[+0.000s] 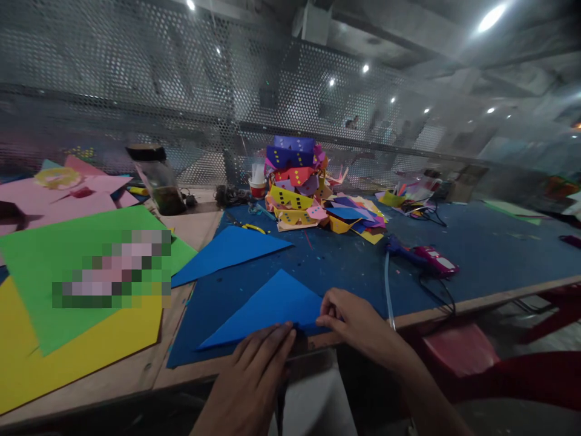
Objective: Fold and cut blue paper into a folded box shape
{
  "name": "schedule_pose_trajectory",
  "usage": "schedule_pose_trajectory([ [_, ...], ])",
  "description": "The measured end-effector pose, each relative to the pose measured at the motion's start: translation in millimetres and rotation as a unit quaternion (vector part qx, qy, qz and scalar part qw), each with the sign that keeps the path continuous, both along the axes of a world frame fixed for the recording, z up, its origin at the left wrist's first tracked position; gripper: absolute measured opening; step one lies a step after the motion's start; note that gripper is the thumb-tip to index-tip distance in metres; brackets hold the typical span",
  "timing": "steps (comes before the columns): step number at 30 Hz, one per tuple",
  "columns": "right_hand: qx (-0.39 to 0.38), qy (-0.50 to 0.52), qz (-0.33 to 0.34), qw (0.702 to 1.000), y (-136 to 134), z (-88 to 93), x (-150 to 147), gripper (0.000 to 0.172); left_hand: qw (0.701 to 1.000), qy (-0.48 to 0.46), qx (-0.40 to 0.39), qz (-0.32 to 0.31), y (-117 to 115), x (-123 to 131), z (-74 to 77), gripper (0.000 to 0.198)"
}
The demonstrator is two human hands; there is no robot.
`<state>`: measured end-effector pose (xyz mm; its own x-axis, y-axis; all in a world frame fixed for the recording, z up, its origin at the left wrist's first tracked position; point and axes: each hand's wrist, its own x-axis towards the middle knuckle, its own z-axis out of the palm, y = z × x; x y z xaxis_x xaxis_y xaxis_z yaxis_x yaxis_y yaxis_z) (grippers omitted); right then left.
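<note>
A blue paper triangle (pixel 276 303) lies near the table's front edge, its point facing away from me. My left hand (pixel 261 357) rests along its lower edge, fingers stretched out and pressed flat on the paper. At the triangle's right side my right hand (pixel 347 315) is closed, with thumb and curled fingers pinching the paper near its corner. Behind and to the left is a second blue paper triangle (pixel 231 249). Yellow-handled scissors (pixel 254 228) lie beyond it, partly hidden.
Green paper (pixel 136 227) and yellow paper (pixel 104 357) lie left, with a pixelated object on the green sheet. Decorated paper pieces (pixel 295 181) are piled at the back. A glue gun (pixel 422 257) with a cord lies right. A jar (pixel 158 181) stands back left.
</note>
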<state>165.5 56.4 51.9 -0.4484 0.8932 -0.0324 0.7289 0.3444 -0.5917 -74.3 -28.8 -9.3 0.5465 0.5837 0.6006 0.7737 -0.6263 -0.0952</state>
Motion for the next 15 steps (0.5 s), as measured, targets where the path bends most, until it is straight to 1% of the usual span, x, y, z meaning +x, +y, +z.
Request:
schedule_pose_trajectory([
  [5, -0.001, 0.0, -0.002, 1.0, -2.6, 4.9, -1.6, 0.01, 1.0, 0.023, 0.003, 0.009, 1.7, -2.3, -9.7, 0.04],
  [9, -0.002, -0.003, -0.005, 1.0, -3.4, 5.4, -1.5, 0.01, 0.999, 0.049, 0.006, 0.011, 0.6, -3.4, -15.4, 0.042],
  [15, 0.016, -0.001, -0.01, 1.0, -6.1, 3.0, -1.6, 0.009, 0.999, 0.028, 0.021, 0.027, -0.9, 2.5, -14.8, 0.039],
])
